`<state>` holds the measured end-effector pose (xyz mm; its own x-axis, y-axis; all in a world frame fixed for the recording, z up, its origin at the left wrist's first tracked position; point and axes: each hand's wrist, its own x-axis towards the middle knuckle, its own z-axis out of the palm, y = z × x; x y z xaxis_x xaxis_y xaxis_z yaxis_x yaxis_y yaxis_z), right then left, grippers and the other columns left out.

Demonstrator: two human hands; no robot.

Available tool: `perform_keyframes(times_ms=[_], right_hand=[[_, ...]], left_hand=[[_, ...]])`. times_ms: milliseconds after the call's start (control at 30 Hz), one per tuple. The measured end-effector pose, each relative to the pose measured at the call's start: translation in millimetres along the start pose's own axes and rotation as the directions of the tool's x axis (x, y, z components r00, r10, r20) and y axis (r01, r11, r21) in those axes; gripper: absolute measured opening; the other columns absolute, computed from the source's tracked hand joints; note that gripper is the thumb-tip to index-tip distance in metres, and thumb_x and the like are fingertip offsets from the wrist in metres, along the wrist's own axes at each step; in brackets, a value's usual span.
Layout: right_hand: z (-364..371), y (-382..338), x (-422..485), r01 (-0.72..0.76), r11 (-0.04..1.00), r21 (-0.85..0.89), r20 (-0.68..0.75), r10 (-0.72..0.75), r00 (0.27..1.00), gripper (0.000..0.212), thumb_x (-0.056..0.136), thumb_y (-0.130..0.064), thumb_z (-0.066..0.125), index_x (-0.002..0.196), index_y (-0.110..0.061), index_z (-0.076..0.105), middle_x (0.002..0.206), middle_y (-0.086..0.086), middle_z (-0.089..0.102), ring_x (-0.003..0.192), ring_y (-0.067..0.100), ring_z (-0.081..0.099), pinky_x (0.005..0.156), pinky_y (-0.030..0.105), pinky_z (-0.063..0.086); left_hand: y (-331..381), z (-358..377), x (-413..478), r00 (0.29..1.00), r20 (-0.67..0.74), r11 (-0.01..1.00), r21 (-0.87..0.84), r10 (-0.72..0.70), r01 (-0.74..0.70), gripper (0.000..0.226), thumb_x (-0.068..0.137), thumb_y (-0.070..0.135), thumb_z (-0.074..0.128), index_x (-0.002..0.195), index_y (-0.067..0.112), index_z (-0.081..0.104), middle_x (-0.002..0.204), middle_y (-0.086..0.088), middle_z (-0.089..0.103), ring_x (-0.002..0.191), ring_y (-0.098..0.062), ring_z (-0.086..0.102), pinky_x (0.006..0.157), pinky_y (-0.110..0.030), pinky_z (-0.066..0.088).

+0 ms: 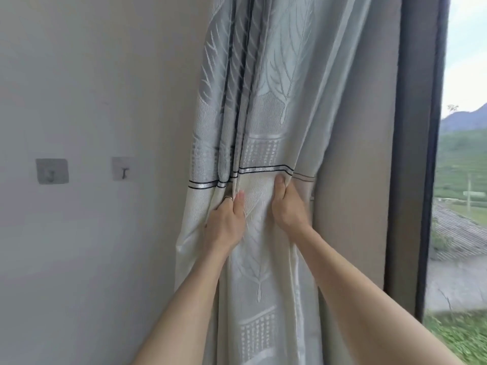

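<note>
Gripping curtain (266, 114) folds just below the stripe (263, 169), left hand (226, 219) and right hand (287, 206) both clenched; could lose gathered pleats through uneven tugging.

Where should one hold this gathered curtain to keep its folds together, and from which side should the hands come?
Grip the curtain just below its dark double stripe, where the pleats already bunch narrow. Come from both edges, as the left hand and right hand do, thumbs in front and fingers wrapped behind.
</note>
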<state>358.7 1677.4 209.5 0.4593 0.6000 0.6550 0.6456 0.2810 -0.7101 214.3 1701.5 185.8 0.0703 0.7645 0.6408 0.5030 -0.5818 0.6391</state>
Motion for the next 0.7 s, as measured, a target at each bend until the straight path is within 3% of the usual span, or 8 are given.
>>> perform_keyframes(times_ms=[133,200,267,367,467,600,667,700], right_hand=[[50.3,16.2,65.2,-0.07,0.978,-0.195,0.1,0.091,0.991,0.062,0.095,-0.062,0.009,0.091,-0.018,0.052,0.099,0.011,0.064,0.105,0.035,0.059,0.09,0.041,0.044],[80.0,25.1,89.0,-0.088,0.952,-0.292,0.141,0.133,0.981,0.068,0.099,-0.057,0.01,0.107,-0.013,0.06,0.117,0.017,0.064,0.113,0.036,0.056,0.096,0.041,0.042],[106.9,33.6,97.7,-0.063,0.931,-0.359,0.115,0.111,0.987,0.063,0.102,-0.05,0.013,0.125,-0.01,0.056,0.126,0.019,0.06,0.117,0.039,0.053,0.094,0.042,0.04],[124.8,39.3,94.5,-0.06,0.927,-0.369,0.036,0.079,0.996,0.063,0.1,-0.054,0.014,0.124,-0.011,0.053,0.122,0.02,0.061,0.114,0.039,0.055,0.087,0.043,0.042],[115.7,43.4,81.6,-0.092,0.908,-0.408,0.072,0.132,0.989,0.068,0.098,-0.057,0.008,0.134,-0.013,0.047,0.13,0.017,0.058,0.12,0.038,0.052,0.096,0.046,0.039],[89.9,45.8,66.6,-0.072,0.877,-0.475,0.102,0.136,0.986,0.068,0.099,-0.056,0.008,0.135,-0.013,0.047,0.134,0.016,0.056,0.12,0.036,0.053,0.097,0.045,0.04],[73.8,45.2,59.4,-0.121,0.876,-0.466,0.072,0.174,0.982,0.071,0.098,-0.059,0.009,0.133,-0.012,0.049,0.138,0.014,0.054,0.122,0.036,0.052,0.098,0.045,0.041],[65.8,43.8,54.8,-0.156,0.875,-0.458,0.039,0.195,0.98,0.071,0.097,-0.06,0.012,0.133,-0.011,0.049,0.139,0.013,0.052,0.123,0.036,0.051,0.099,0.046,0.041]], left_hand=[[-31.3,20.0,67.0,0.999,0.035,0.994,0.109,-0.01,0.006,0.061,0.1,0.055,0.019,0.103,0.013,0.063,0.112,-0.015,0.068,0.105,-0.038,0.059,0.081,-0.04,0.046],[-52.1,26.0,94.1,0.997,0.063,0.985,0.172,-0.042,0.031,0.061,0.101,0.053,0.019,0.116,0.014,0.063,0.118,-0.014,0.067,0.11,-0.038,0.058,0.087,-0.042,0.047],[-71.5,27.6,113.5,0.995,0.074,0.969,0.243,-0.066,0.046,0.061,0.101,0.054,0.019,0.118,0.015,0.063,0.121,-0.015,0.065,0.113,-0.039,0.057,0.087,-0.041,0.045],[-84.8,27.6,122.6,0.996,0.061,0.942,0.334,-0.066,0.042,0.059,0.1,0.056,0.02,0.117,0.02,0.064,0.118,-0.013,0.066,0.111,-0.037,0.059,0.077,-0.037,0.041],[-83.2,28.1,104.3,0.991,0.105,0.927,0.375,-0.079,0.034,0.061,0.1,0.057,0.017,0.114,0.02,0.063,0.115,-0.014,0.067,0.108,-0.038,0.059,0.077,-0.038,0.043],[-78.1,22.7,82.4,0.989,0.139,0.915,0.392,0.046,-0.098,0.049,0.099,0.057,0.024,0.079,0.02,0.05,0.099,-0.013,0.069,0.093,-0.037,0.063,0.066,-0.037,0.043],[-68.5,14.9,81.8,0.984,0.074,0.911,0.374,0.16,-0.176,0.04,0.094,0.059,0.038,0.085,0.022,0.049,0.098,-0.009,0.067,0.093,-0.036,0.063,0.063,-0.036,0.043],[-62.0,9.5,81.3,0.975,0.02,0.912,0.35,0.222,-0.215,0.039,0.09,0.06,0.045,0.1,0.024,0.053,0.105,-0.007,0.065,0.099,-0.035,0.061,0.067,-0.038,0.044]])
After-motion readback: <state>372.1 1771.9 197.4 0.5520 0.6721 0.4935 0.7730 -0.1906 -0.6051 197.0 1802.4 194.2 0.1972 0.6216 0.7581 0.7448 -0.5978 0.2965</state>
